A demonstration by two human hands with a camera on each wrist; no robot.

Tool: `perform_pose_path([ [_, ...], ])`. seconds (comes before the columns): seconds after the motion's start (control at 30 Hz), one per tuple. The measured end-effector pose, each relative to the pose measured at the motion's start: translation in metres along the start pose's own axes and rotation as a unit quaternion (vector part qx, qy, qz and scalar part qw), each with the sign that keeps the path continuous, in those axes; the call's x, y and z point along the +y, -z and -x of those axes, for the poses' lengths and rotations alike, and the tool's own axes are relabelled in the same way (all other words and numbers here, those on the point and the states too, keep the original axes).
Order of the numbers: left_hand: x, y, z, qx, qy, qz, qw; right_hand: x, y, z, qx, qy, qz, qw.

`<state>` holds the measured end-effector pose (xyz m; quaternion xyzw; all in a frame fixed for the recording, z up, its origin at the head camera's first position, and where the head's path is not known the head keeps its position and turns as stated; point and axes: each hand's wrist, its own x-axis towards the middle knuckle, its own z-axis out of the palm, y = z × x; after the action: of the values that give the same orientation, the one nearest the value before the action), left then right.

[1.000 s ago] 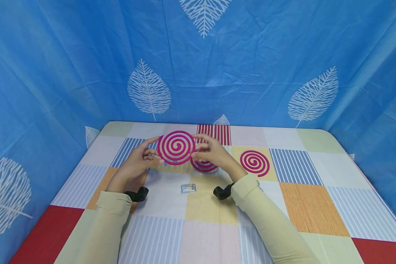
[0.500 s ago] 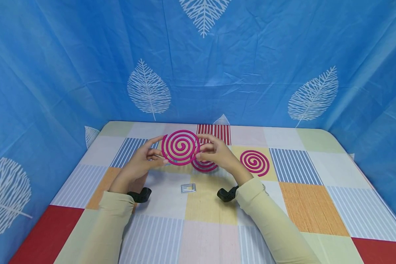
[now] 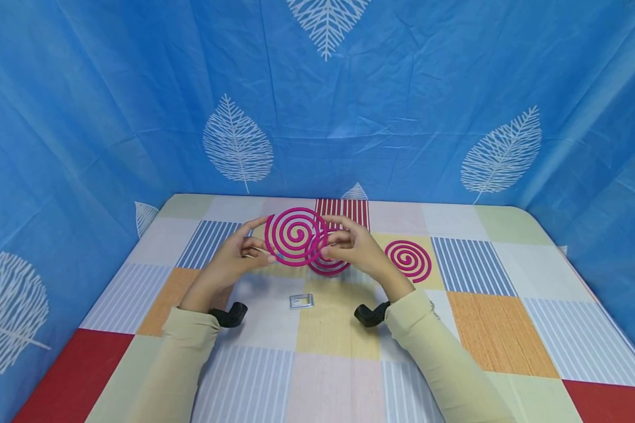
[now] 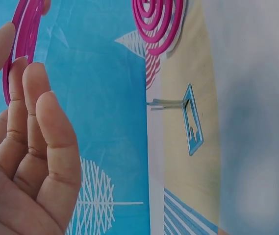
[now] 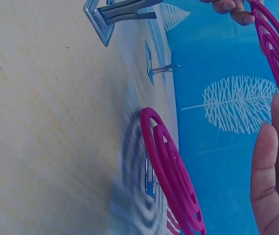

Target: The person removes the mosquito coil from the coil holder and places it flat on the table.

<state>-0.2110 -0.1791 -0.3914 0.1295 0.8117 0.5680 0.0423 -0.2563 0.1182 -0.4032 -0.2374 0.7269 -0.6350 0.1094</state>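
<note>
Both hands hold a pink spiral mosquito coil (image 3: pixel 298 234) upright above the table. My left hand (image 3: pixel 233 258) pinches its left edge between thumb and fingers. On the opposite edge, my right hand (image 3: pixel 361 249) grips it the same way. Behind the held coil, and partly hidden by it, a second mosquito coil (image 3: pixel 328 272) sits raised on a metal stand, as the right wrist view shows of this coil (image 5: pixel 171 171). A small metal coil stand (image 3: pixel 301 301) with an upright prong lies on the table between my forearms.
A third mosquito coil (image 3: pixel 407 258) lies right of my right hand. Another metal stand (image 5: pixel 149 61) shows in the right wrist view. The patchwork tablecloth (image 3: pixel 338 382) covers the table, and a blue leaf-print curtain (image 3: pixel 391 117) closes off the back and sides.
Both hands have shifted slightly to the right with the held mosquito coil, which now overlaps more of the coil behind it. The other coils and the front stand have stayed put.
</note>
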Motion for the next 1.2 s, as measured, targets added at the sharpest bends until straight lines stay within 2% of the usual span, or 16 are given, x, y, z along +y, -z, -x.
perform_pose_path([
  [0.43, 0.006, -0.011, 0.000, -0.007, -0.027, -0.010, 0.9996, 0.001, 0.010, 0.013, 0.006, 0.006, 0.016, 1.000],
  [0.7, 0.007, -0.021, -0.002, -0.008, -0.061, -0.018, 0.9979, 0.001, 0.017, 0.021, 0.005, 0.019, 0.023, 1.000],
  [0.93, 0.009, -0.027, 0.000, -0.007, -0.050, -0.023, 0.9985, 0.002, 0.022, 0.027, 0.008, 0.023, 0.028, 0.999],
  [1.2, 0.008, -0.036, -0.002, -0.013, -0.053, -0.012, 0.9985, 0.002, 0.029, 0.035, 0.012, 0.028, 0.041, 0.999],
])
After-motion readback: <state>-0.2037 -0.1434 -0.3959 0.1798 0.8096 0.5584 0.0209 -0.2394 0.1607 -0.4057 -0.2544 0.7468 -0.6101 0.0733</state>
